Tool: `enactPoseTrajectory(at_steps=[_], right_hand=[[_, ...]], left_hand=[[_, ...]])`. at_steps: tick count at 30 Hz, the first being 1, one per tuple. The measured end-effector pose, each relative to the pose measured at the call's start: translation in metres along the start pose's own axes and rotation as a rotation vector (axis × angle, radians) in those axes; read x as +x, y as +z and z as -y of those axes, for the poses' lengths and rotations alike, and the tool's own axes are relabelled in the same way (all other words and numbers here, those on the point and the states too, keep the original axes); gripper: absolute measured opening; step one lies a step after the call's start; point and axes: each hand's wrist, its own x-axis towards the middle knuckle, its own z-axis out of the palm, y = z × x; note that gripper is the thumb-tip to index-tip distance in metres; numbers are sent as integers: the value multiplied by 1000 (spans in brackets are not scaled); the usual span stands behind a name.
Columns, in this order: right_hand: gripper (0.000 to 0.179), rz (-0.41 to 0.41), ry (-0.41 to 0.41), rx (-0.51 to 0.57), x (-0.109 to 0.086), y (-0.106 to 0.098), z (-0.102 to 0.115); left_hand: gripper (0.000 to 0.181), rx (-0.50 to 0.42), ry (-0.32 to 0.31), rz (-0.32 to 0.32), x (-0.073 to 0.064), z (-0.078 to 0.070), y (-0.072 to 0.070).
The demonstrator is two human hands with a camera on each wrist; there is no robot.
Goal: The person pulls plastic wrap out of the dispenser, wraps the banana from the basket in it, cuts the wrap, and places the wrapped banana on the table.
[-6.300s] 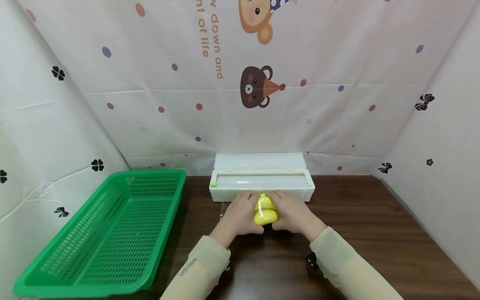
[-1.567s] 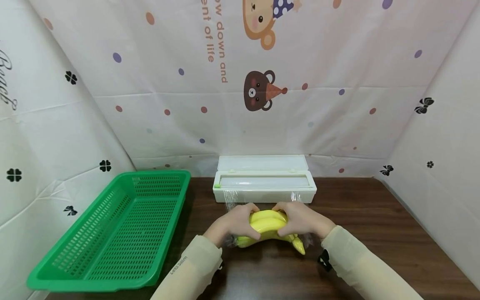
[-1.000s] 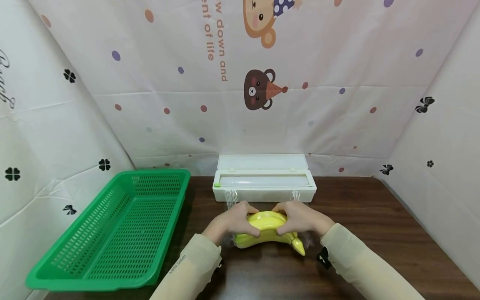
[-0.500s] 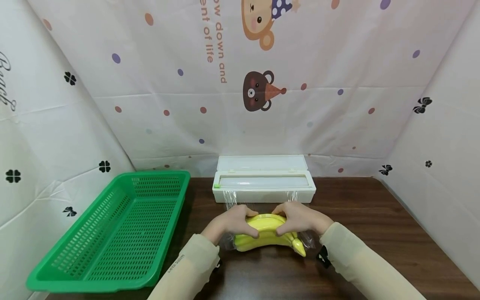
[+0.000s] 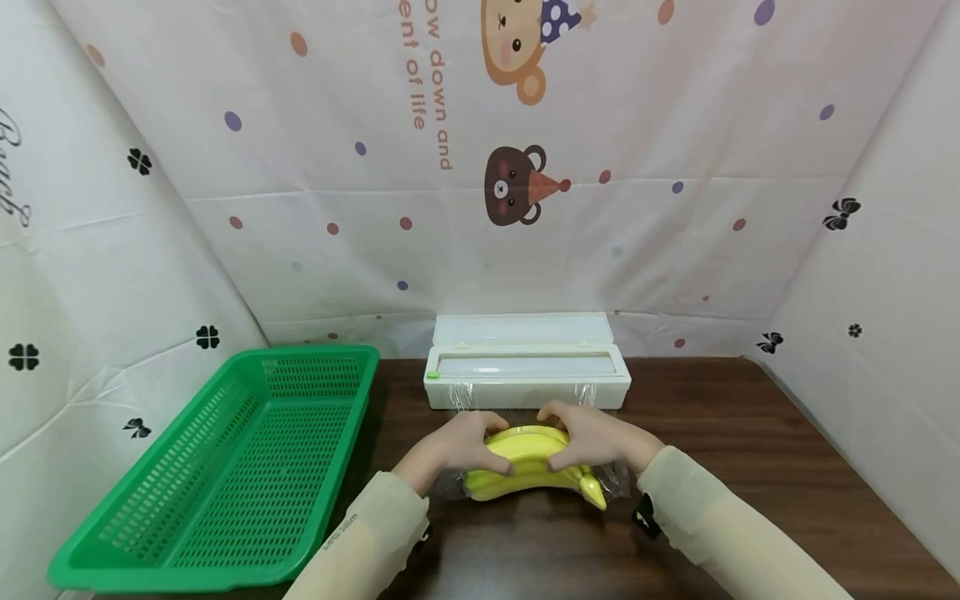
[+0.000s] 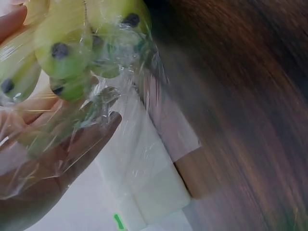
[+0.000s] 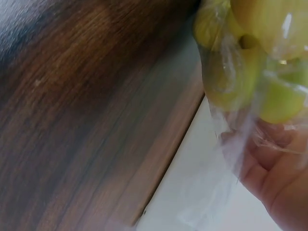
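Observation:
A yellow bunch of bananas [image 5: 528,471] lies on the dark wooden table [image 5: 735,467], partly covered in clear cling film [image 5: 617,477]. My left hand [image 5: 456,446] grips its left end and my right hand [image 5: 592,440] grips its right end, fingers curled over the top. The film runs back to the white cling-film dispenser box [image 5: 527,375], which stands with its lid up just behind the hands. In the left wrist view the film [image 6: 120,125] wraps the banana tips [image 6: 67,53] and drapes over my palm [image 6: 43,173]. In the right wrist view wrinkled film [image 7: 231,144] hangs under the bananas [image 7: 255,62].
A large green plastic basket [image 5: 225,475] sits on the table's left side with nothing in it. A patterned white cloth [image 5: 525,167] forms walls behind and at both sides. Bare tabletop extends to the right of the hands.
The bunch, which stood end-on against the dispenser 6.3 s ago, now lies sideways and nearer me. Over the last second both hands drew it slightly further from the box, stretching the film.

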Motion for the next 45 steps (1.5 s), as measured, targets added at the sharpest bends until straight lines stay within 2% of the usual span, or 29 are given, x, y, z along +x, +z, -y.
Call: enactPoseTrajectory(at_steps=[4, 9, 20, 34, 45], right_hand=[[60, -3, 2, -1, -1, 1, 1], [62, -49, -27, -38, 0, 2, 0], [80, -81, -23, -92, -4, 8, -3], [75, -124, -58, -87, -3, 9, -3], [76, -146, -72, -65, -5, 8, -1]], left_hand=[[61, 13, 2, -8, -2, -1, -1], [63, 43, 21, -18, -1, -3, -4], [87, 86, 27, -16, -5, -2, -3], [77, 58, 35, -26, -7, -1, -6], [77, 40, 33, -30, -9, -1, -5]])
